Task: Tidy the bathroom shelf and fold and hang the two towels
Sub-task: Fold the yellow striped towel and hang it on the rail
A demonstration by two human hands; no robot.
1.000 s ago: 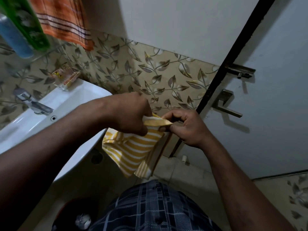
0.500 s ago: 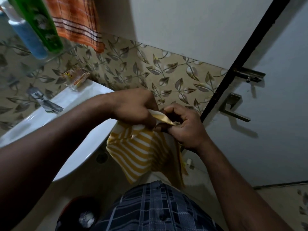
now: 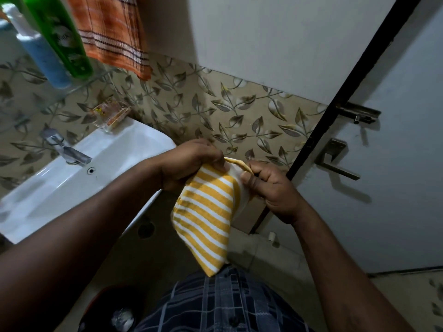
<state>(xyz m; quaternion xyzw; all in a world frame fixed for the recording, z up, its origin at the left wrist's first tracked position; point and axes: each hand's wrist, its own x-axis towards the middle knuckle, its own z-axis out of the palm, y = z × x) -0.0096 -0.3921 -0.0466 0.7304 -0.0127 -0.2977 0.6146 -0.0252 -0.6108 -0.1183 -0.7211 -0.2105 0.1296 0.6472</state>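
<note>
A white sink [image 3: 100, 164] sits at left, under a glass shelf [image 3: 79, 88]. An orange towel [image 3: 112, 32] hangs on the wall above. The folded yellow striped towel [image 3: 206, 212] dangles beside the sink, its top edge pinched by the left grip [image 3: 191, 164] and right grip [image 3: 271, 188], both curled round it.
</note>
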